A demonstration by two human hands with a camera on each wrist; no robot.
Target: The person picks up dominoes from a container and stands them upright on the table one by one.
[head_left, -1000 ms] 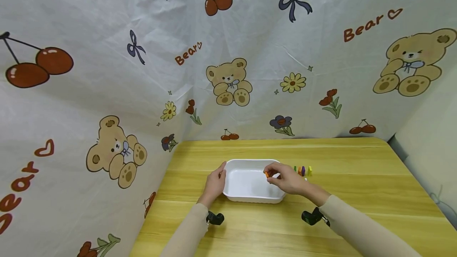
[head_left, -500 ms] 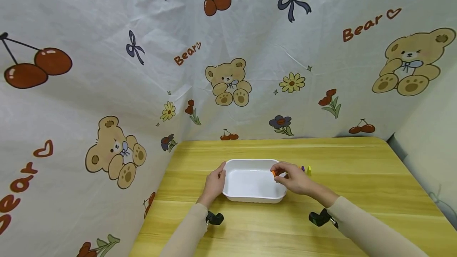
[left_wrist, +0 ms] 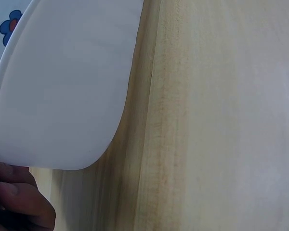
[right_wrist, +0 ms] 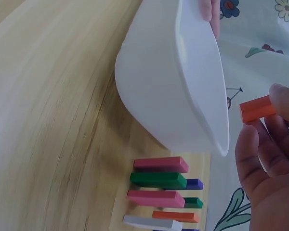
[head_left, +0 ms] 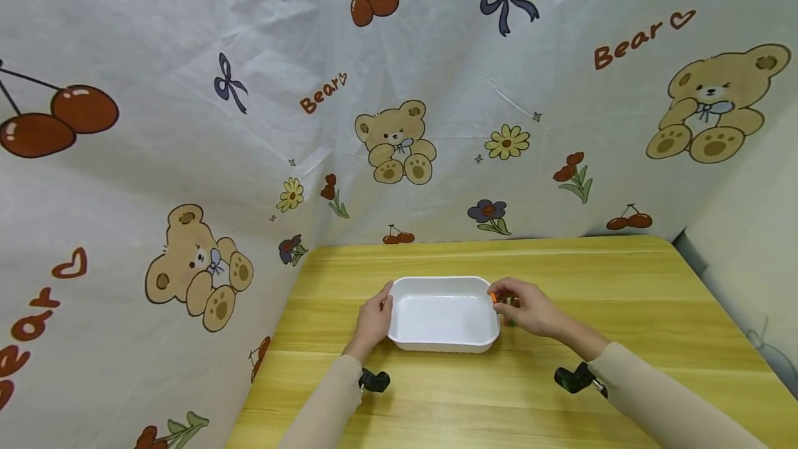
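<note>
My right hand (head_left: 528,307) is at the right end of a white rectangular dish (head_left: 442,350). Its thumb and fingertips pinch a small orange block (right_wrist: 258,109), raised above the table near the dish's rim. The dish's visible inside is bare white. At the opposite end, my left hand (head_left: 374,321) grips the dish's side, thumb near the rim; in the left wrist view, curled fingers (left_wrist: 24,197) show by the dish's corner. Beside the dish, a pink block (right_wrist: 161,164), a green block (right_wrist: 156,180) and a white block (right_wrist: 151,223) stand in rows with several others.
The wooden table (head_left: 436,407) carries the dish and the standing blocks, which my right hand mostly hides in the head view. A printed cloth (head_left: 399,54) with bears and cherries hangs behind and along the left side.
My right hand has moved right, from above the inside of the dish to its right rim, still pinching the orange block. It now covers most of the standing blocks. The left hand stays put.
</note>
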